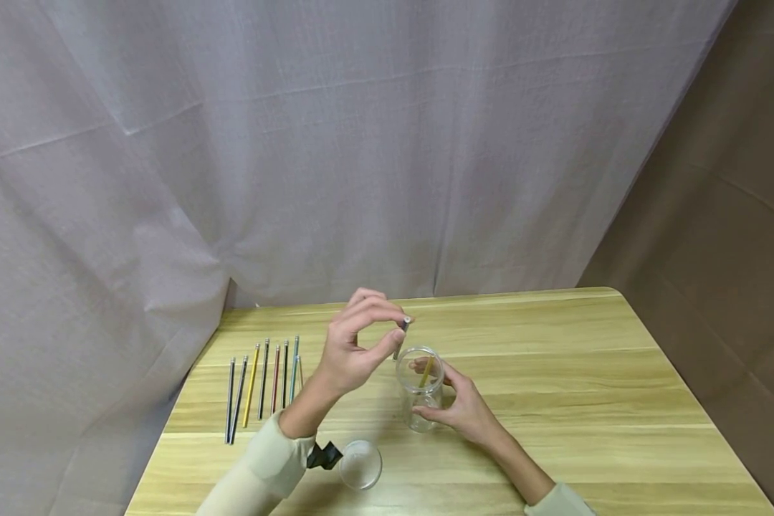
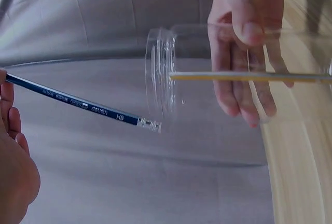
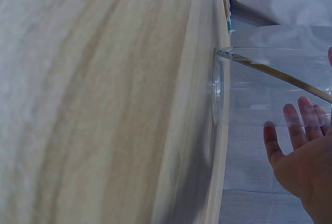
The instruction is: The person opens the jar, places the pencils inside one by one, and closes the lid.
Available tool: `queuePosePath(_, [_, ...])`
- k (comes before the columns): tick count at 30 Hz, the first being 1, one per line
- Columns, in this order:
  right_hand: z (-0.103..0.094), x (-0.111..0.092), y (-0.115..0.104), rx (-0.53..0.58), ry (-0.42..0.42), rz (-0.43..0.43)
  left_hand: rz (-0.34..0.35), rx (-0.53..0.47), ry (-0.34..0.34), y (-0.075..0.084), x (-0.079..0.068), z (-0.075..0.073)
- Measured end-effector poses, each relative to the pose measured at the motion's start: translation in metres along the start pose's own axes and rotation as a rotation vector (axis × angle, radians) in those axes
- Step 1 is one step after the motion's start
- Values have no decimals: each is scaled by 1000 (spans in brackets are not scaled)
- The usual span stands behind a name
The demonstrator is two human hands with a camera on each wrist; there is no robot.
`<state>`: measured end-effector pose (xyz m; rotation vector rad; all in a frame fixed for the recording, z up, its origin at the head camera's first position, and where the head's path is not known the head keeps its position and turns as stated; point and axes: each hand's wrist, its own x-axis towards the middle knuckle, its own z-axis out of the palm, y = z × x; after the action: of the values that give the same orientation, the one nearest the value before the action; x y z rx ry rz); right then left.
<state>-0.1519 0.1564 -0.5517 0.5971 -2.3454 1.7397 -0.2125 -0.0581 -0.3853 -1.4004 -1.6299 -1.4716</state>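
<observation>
My left hand [image 1: 361, 344] pinches a dark blue pencil [image 1: 400, 340] near one end, just beyond the mouth of a clear jar [image 1: 419, 412]. In the left wrist view, the pencil [image 2: 78, 100] slants with its metal-ferruled end close to the jar's rim, outside it. My right hand [image 1: 467, 412] holds the upright jar round its side, thumb and fingers on opposite sides. A yellow pencil [image 1: 428, 371] leans inside the jar, its ferruled end at the bottom in the right wrist view.
Several pencils [image 1: 261, 380] in dark, yellow, red and teal lie in a row on the left of the wooden table [image 1: 555, 344]. A clear round lid [image 1: 360, 464] lies near the front, beside a black piece [image 1: 325, 456] at my left wrist. A grey curtain [image 1: 361, 158] hangs behind.
</observation>
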Motion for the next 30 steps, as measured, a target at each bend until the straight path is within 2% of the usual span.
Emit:
queuePosePath(8, [-1, -1, 1, -2, -3, 12, 26, -27, 18, 5, 5, 7])
queuePosePath(14, [-1, -1, 2, 4, -8, 26, 24, -46, -6, 3, 1, 13])
queuePosePath(24, [0, -2, -1, -12, 2, 48, -88, -7, -57, -6, -27, 20])
queuePosePath(30, [0, -3, -4, -16, 1, 56, -199, 17, -56, -9, -46, 24])
